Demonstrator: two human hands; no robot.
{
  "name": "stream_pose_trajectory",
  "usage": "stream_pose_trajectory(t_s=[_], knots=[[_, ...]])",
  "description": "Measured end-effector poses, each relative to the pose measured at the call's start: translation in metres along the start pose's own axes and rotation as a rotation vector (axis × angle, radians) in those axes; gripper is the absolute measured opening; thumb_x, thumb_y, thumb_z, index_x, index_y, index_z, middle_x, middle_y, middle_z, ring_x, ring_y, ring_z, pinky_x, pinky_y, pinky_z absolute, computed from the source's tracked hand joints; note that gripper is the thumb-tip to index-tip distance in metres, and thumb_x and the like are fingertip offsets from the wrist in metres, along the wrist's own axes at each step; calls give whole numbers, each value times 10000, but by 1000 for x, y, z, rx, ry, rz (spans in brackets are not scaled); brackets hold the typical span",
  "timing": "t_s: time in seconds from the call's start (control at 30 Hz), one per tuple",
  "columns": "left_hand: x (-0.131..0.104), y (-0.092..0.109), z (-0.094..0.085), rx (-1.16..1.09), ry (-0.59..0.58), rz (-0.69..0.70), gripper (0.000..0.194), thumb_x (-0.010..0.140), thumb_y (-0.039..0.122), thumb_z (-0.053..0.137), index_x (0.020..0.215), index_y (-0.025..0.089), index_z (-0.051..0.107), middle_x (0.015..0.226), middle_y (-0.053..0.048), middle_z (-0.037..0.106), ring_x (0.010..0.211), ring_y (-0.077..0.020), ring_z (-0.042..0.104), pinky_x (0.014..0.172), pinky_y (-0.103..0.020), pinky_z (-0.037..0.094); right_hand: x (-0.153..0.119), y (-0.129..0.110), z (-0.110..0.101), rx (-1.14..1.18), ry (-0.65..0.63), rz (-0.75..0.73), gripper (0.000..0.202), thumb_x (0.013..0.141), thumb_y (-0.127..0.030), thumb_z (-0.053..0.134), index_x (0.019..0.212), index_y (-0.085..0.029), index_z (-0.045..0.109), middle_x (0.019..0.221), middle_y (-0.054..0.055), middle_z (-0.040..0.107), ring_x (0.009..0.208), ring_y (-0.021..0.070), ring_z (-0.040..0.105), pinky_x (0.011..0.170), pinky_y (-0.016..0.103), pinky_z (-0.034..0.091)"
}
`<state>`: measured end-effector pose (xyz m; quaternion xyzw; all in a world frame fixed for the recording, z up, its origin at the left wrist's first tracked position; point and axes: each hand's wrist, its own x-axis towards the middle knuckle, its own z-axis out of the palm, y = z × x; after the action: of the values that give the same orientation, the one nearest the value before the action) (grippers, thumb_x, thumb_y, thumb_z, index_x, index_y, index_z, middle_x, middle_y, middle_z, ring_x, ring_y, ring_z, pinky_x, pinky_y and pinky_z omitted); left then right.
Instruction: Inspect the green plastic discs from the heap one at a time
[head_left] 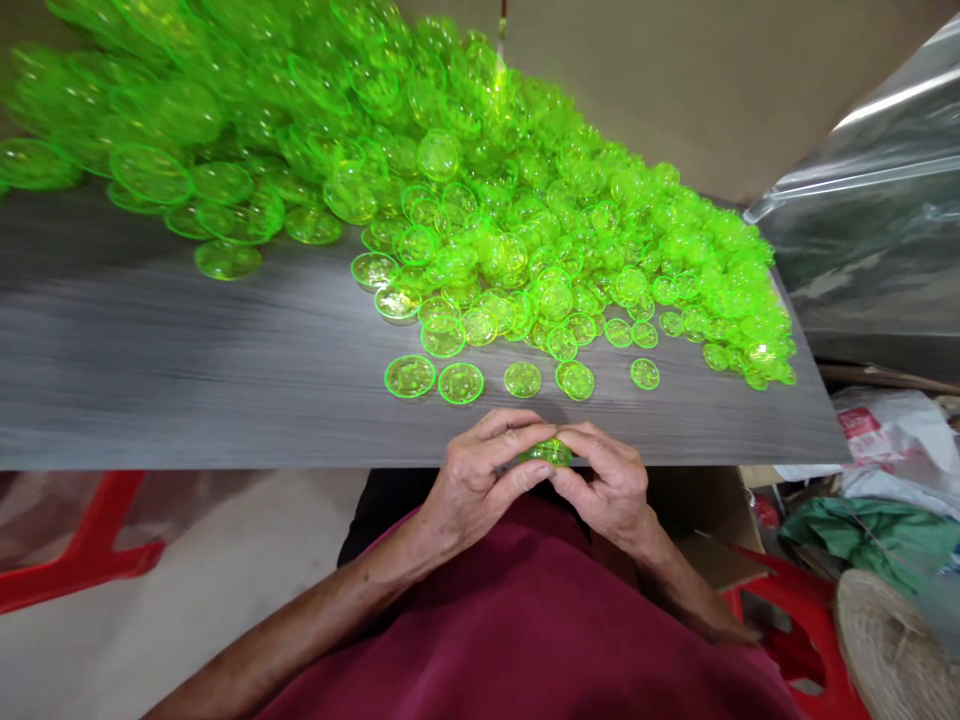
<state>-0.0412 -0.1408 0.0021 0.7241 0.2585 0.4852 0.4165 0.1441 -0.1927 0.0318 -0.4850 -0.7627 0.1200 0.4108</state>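
Observation:
Between my two hands, at the table's front edge, is a small round piece of clear green plastic (547,453). My left hand (491,465) pinches it from the left with thumb and fingers. From the right, my right hand (606,478) grips the same piece, its thumb and fingertips closed on the rim. Just beyond my hands, a loose row of green plastic discs lies flat, among them one disc (523,379) straight ahead and another disc (645,373) to the right. Behind them rises a large heap of the same green pieces (480,240).
The heap covers the back of the grey wood-grain table (150,380). Red stools stand below, one stool (90,540) at left, another (802,620) at right. A cardboard box (705,520), a green bag (862,540) and a woven round item (889,650) are at right.

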Motion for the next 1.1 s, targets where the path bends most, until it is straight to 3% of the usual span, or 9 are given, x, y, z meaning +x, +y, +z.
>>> stream_pose_trajectory(t_s=[0.2,0.53,0.7,0.9,1.1], knots=[[4,8,-3,134,-3,115,188,984,271,661,1136,193,739,968,-45,753,851,-134,724,760,-226,608,-3,-3,3,14,-8,18,176,971,-212,651,1141,-169,663,938,95,759,826,179,718,747,295,611],[1,9,1,-5,12,-5,156,980,286,646,1034,197,762,861,-41,748,748,-141,692,690,-240,572,-2,-15,-1,-45,-83,29,208,1015,-240,582,1212,-195,627,901,61,734,787,183,696,721,305,605],[-4,7,-1,9,3,31,215,982,277,646,1163,219,748,934,-50,756,800,-147,702,725,-248,577,-7,-22,0,-167,-51,-31,290,1036,-204,503,1315,-144,553,933,107,719,808,210,687,708,321,598],[-11,7,9,107,92,117,182,1020,249,572,1121,182,708,896,-46,726,813,-143,686,747,-231,561,-7,-26,8,-150,-55,-4,244,1055,-215,458,1268,-147,556,905,95,704,790,202,682,707,315,590],[-11,5,18,40,183,36,173,1007,268,596,1104,199,722,882,-34,710,779,-139,660,715,-240,543,-4,-20,11,-82,-1,41,237,1067,-261,454,1237,-192,604,898,69,717,765,188,697,699,309,602]])
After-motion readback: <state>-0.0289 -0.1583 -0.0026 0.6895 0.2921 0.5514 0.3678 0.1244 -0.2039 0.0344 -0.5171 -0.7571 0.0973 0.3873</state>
